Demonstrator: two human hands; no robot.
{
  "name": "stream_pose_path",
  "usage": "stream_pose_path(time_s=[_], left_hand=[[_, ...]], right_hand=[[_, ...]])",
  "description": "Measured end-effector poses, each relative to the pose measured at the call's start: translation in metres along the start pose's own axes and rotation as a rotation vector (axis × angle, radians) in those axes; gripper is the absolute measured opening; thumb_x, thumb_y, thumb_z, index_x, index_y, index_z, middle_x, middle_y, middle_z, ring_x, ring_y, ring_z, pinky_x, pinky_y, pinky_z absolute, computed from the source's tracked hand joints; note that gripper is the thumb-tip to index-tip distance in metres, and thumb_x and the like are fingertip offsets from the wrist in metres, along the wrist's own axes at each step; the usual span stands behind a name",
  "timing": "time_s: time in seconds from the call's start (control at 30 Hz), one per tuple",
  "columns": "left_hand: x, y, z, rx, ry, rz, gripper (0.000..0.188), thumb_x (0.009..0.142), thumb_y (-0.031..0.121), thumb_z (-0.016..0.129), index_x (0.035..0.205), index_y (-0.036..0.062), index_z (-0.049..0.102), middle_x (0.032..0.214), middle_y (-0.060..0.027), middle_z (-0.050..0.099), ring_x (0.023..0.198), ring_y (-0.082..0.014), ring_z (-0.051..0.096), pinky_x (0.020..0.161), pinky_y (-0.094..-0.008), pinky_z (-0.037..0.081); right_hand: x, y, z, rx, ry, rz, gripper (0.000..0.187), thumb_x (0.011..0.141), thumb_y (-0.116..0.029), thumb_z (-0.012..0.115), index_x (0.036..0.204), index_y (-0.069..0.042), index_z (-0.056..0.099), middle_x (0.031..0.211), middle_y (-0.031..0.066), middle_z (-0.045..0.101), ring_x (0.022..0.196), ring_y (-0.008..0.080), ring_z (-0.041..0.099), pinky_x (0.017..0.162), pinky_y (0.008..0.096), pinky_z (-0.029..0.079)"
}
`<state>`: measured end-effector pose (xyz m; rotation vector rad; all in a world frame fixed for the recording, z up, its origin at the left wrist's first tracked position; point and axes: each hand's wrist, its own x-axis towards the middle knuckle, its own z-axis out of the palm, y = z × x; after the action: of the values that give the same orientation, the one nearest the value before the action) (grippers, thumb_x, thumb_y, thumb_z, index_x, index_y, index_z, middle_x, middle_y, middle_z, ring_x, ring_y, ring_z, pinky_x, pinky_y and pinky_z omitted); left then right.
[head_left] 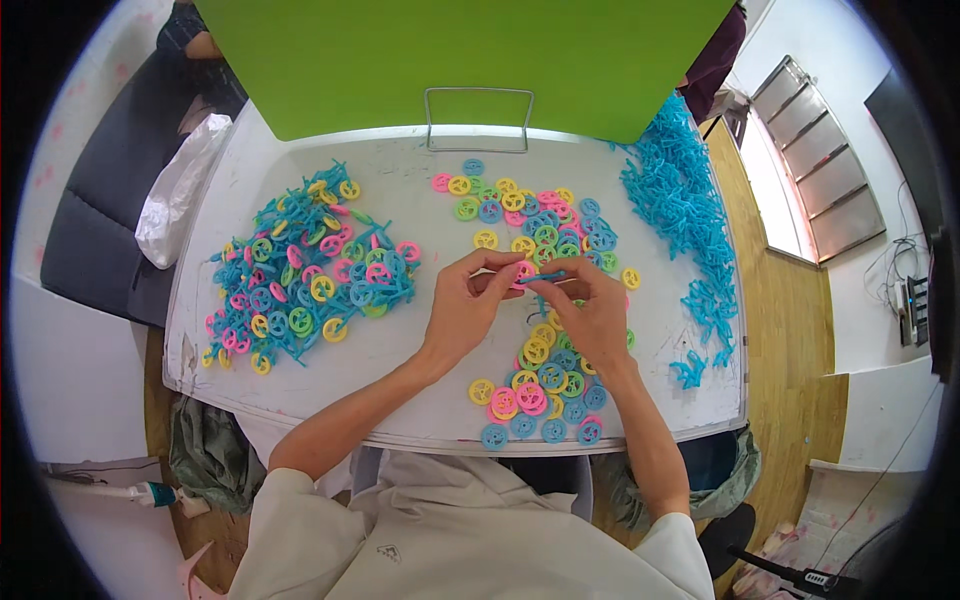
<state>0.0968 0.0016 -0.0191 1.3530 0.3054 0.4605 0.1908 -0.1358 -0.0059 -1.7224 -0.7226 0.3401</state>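
— In the head view, what do the hands hold?
— The left hand [470,305] pinches a pink wheel [523,273]; the right hand [592,312] pinches a blue stick [546,277] beside it; both are above the table [420,200].
— Containers?
— A white bag [182,190] at the left edge; a green bag [208,450] and a lined bin [742,472] below; their contents I can't tell.

The wheel [522,274] is pink and round, held in the left hand [467,308]. The stick [546,276] is blue and thin, held sideways in the right hand [592,318], close to the wheel; whether they touch is unclear.
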Motion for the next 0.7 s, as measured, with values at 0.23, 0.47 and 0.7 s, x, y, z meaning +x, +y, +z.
stream_pose_path(time_s=[0.23,0.47,0.7], left_hand=[[0.001,-0.003,-0.002,0.010,-0.023,-0.053,0.022,0.094,0.009,0.058,0.111,-0.0030,0.063,0.103,-0.0093,0.065,0.090,-0.0148,0.065,0.079,-0.0285,0.057],[-0.004,-0.007,0.001,0.056,0.011,0.001,0.022,0.095,0.009,0.056,0.112,-0.0033,0.061,0.103,-0.0091,0.065,0.088,-0.0142,0.065,0.079,-0.0283,0.058],[0.000,-0.008,-0.003,-0.005,-0.022,-0.026,0.022,0.097,0.011,0.052,0.113,-0.0031,0.057,0.107,-0.0082,0.062,0.098,-0.0132,0.062,0.087,-0.0300,0.056]], right_hand=[[0.001,0.009,0.000,0.002,-0.014,0.022,0.017,0.081,-0.012,0.075,0.091,-0.001,0.069,0.075,0.0060,0.070,0.067,0.0078,0.065,0.056,0.0190,0.048],[-0.003,0.006,0.006,0.028,0.014,0.154,0.018,0.080,-0.012,0.076,0.090,0.000,0.069,0.075,0.0059,0.069,0.066,0.0078,0.064,0.059,0.0197,0.049],[-0.006,0.005,0.008,-0.092,0.021,-0.040,0.015,0.082,-0.006,0.072,0.095,0.001,0.068,0.079,0.0050,0.068,0.071,0.0086,0.063,0.063,0.0215,0.050]])
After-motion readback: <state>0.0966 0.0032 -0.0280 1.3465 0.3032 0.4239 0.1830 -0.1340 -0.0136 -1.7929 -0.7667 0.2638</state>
